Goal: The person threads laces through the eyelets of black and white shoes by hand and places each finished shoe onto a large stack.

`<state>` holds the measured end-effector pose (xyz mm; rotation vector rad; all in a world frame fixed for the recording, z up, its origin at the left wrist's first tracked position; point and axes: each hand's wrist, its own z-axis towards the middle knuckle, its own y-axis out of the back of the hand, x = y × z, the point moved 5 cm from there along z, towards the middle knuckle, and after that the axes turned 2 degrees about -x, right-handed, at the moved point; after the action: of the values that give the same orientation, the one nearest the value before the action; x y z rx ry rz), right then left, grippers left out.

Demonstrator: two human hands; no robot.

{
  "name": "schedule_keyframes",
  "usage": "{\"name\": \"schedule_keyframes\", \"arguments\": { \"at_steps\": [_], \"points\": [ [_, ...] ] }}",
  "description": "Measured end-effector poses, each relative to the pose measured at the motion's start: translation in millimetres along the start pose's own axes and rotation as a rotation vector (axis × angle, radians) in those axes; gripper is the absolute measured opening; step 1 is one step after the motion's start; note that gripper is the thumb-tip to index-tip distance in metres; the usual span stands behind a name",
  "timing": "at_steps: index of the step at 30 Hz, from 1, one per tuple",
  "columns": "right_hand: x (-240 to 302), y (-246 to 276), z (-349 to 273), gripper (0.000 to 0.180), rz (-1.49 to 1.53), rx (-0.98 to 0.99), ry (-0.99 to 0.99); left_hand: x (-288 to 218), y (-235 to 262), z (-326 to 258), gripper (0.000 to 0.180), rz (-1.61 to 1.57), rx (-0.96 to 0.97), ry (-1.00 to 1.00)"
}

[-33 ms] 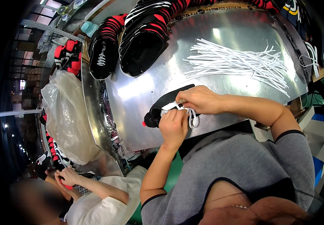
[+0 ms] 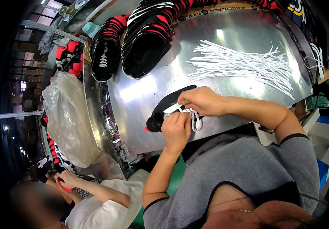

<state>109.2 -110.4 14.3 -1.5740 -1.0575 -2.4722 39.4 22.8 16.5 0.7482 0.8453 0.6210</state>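
Observation:
A black shoe upper (image 2: pixel 169 100) with a white tongue piece and a small red tab lies on the metal tabletop (image 2: pixel 134 133) in front of me. My left hand (image 2: pixel 176 126) grips its near edge, fingers bent over the lacing area. From the right, my right hand (image 2: pixel 202 100) pinches a white shoelace (image 2: pixel 198 125) at the eyelets, close to the left fingertips. Loops of that lace hang beside the upper. The exact fingertip contact is partly hidden. Farther back lies a loose pile of white shoelaces (image 2: pixel 240 65).
Stacked black-and-red shoe uppers (image 2: pixel 145 49) line the table's far left, beside another row (image 2: pixel 105 53). A clear plastic bag (image 2: pixel 67 118) bulges left of the table. At lower left a co-worker's hands (image 2: pixel 69 179) hold a red-and-black piece. White bins (image 2: pixel 324 133) stand at right.
The shoe upper has turned slightly, its red-tabbed end shifting a little toward me. Both my hands stay almost in place.

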Motion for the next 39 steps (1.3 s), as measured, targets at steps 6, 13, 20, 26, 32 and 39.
{"name": "schedule_keyframes", "arguments": {
  "at_steps": [6,13,20,26,32,39],
  "points": [
    [9,12,5,0.020,0.039,0.127,0.049,-1,2,1,0.011,0.084,-0.022,-0.004],
    [5,0,-7,0.006,-0.466,0.156,-0.009,-5,-1,-2,0.010,0.108,-0.060,-0.021],
    [-11,-2,11,0.023,-0.057,0.382,-0.284,-6,2,3,0.013,0.084,-0.056,-0.071],
    [-4,-6,6,0.017,-0.112,0.190,-0.157,2,0,4,0.013,-0.019,-0.030,-0.035],
    [12,41,37,0.017,-0.076,-0.155,0.058,1,3,5,0.013,-0.059,0.017,-0.008],
    [53,199,12,0.008,0.234,-0.549,0.206,-5,4,1,0.018,-0.106,0.144,0.003]
  ]
}}
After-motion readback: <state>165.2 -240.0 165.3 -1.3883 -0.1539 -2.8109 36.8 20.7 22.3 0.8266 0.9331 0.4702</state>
